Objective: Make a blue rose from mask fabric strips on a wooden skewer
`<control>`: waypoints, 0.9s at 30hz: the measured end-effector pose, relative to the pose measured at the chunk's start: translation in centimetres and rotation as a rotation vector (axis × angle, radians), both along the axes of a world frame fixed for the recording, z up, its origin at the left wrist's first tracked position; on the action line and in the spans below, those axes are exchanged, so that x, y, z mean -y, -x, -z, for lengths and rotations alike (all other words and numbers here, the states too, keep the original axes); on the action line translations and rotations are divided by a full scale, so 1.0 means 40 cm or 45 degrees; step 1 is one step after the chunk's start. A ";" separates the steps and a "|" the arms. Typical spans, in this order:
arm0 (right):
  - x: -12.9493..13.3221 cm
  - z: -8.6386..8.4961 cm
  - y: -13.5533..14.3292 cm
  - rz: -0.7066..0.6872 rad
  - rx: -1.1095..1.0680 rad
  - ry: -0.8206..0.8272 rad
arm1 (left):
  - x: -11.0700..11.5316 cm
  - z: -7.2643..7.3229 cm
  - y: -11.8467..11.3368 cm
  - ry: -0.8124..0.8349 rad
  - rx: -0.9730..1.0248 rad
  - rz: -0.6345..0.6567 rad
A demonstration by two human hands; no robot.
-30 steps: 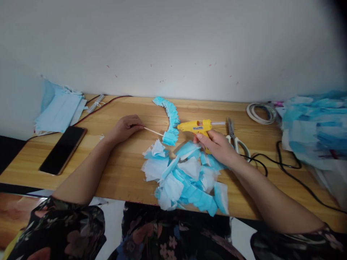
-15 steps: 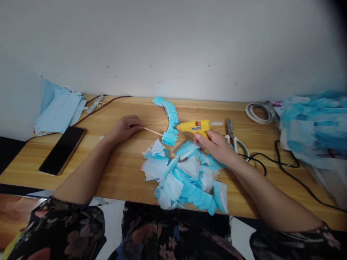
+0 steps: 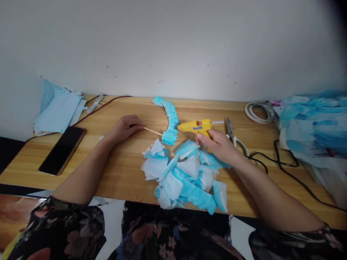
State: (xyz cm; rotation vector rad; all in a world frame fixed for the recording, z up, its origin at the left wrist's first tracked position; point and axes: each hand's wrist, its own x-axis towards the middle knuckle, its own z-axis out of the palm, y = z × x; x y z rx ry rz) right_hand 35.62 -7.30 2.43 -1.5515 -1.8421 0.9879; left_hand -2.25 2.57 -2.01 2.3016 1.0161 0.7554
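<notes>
Between the fingertips of my left hand (image 3: 129, 126) is the end of a thin pale stick (image 3: 153, 131). Its far end meets a curved strip of pleated blue fabric pieces (image 3: 171, 115), which bends away toward the wall. My right hand (image 3: 217, 142) is wrapped around the handle of a yellow glue gun (image 3: 195, 126) with a clear glue stick out of its back. The nozzle points left, close beside the strip; whether it touches, I cannot tell. Just in front lies a loose heap of cut blue and white fabric pieces (image 3: 184, 177).
Scissors (image 3: 237, 139) and a black cord (image 3: 288, 166) lie right of my right hand. Behind them are rolls of tape (image 3: 259, 113) and a big blue fabric pile (image 3: 314, 126). At left are a phone (image 3: 63, 151), face masks (image 3: 58, 110) and clear glue sticks (image 3: 95, 103).
My right hand and the glue gun have shifted slightly to the right, away from the strip. My left hand and the stick stay almost where they were.
</notes>
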 end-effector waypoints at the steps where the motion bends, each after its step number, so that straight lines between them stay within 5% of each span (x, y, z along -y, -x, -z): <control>1: 0.000 0.000 0.000 -0.001 -0.001 0.002 | 0.001 -0.002 -0.001 0.002 -0.006 -0.004; 13: -0.004 -0.009 -0.023 -0.034 -0.006 0.011 | 0.011 -0.020 -0.010 0.028 -0.033 -0.070; 21: -0.017 -0.001 -0.029 0.094 -0.420 0.187 | 0.012 -0.017 -0.009 0.030 -0.004 -0.063; 27: -0.009 0.018 -0.007 0.120 -0.338 0.093 | 0.009 -0.019 -0.009 0.042 -0.019 -0.070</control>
